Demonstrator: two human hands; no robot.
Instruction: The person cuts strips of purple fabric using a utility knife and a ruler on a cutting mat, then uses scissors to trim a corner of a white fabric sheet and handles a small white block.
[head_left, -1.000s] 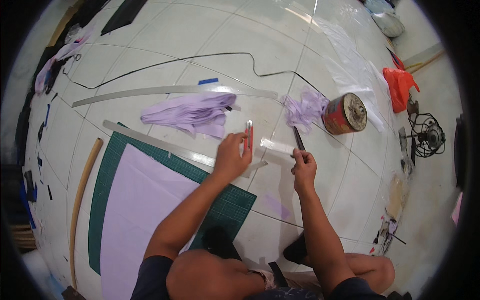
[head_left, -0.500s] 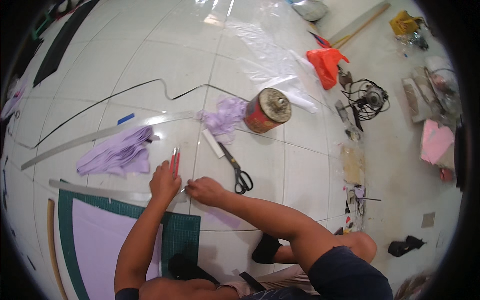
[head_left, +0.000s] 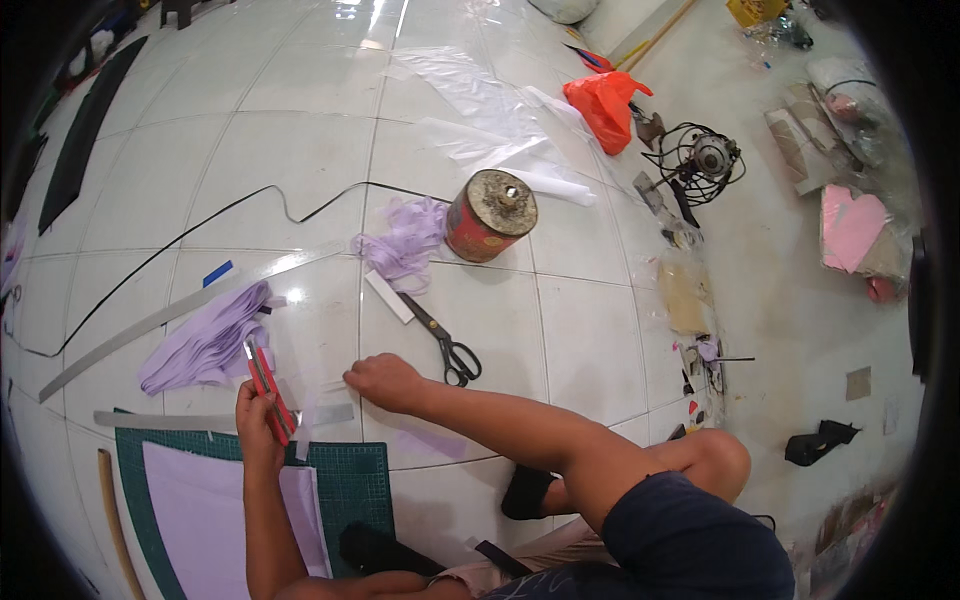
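Observation:
My left hand (head_left: 258, 420) is closed around a red utility knife (head_left: 268, 388), its tip pointing up and away, above the far edge of the green cutting mat (head_left: 360, 470). My right hand (head_left: 385, 382) is closed to the right of it, over the tiles; a thin pale line shows at its fingertips, too faint to name. A pale lilac strip (head_left: 307, 425) hangs or lies between the hands. Lilac fabric (head_left: 220, 510) covers much of the mat. A metal ruler (head_left: 170, 420) lies along the mat's far edge.
Beyond the hands lie a bundle of lilac strips (head_left: 205, 345), a long metal strip (head_left: 150, 323), loose lilac strips (head_left: 405, 240), black-handled scissors (head_left: 440, 340) and a white bar (head_left: 388, 297). A red can (head_left: 490, 220) stands farther off. Clear plastic sheeting (head_left: 480, 110) spreads behind it.
My left hand has moved left, away from my right hand, with the utility knife now tilted left. The pale strip shows between the hands. The whole view has shifted somewhat.

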